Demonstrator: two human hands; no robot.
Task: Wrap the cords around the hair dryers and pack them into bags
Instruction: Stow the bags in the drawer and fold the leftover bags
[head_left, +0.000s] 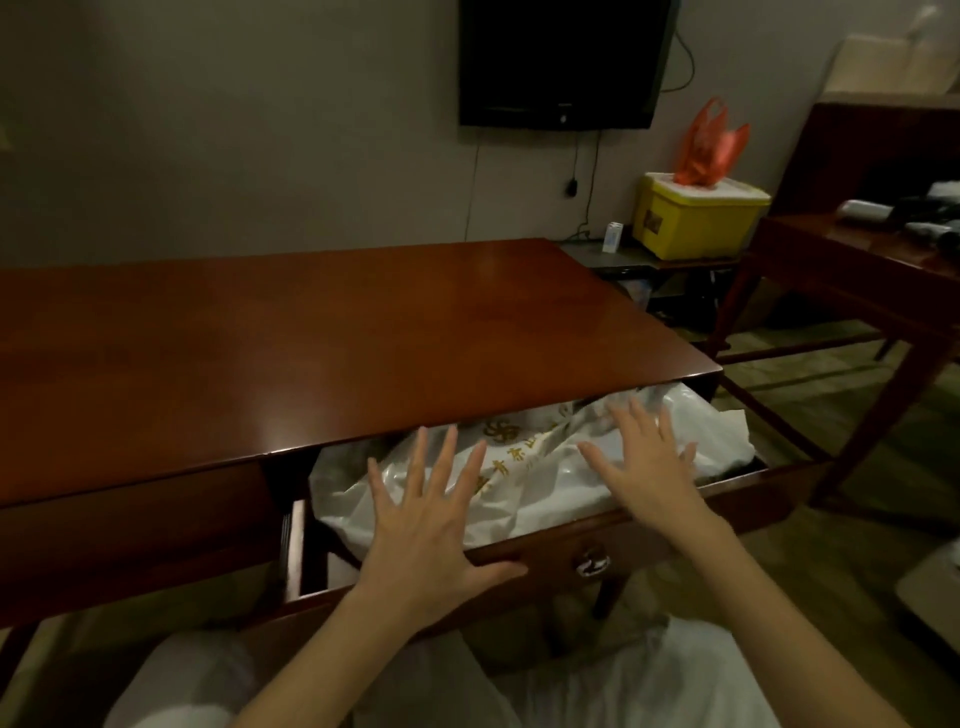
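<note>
A white plastic bag (530, 483) with gold print fills the pulled-out drawer (727, 499) of the brown wooden desk (311, 332). My left hand (431, 525) lies flat with fingers spread over the bag's left part, its thumb at the drawer's front edge. My right hand (644, 462) is spread flat over the bag's right part. Neither hand grips anything. What is inside the bag is hidden. No hair dryer shows in the drawer.
A round metal knob (590, 564) sits on the drawer front. At right stand a second wooden table (852, 260) with dark items, a yellow box (696, 218) with a red bag (709, 145), and a wall TV (563, 62). My knees are below the drawer.
</note>
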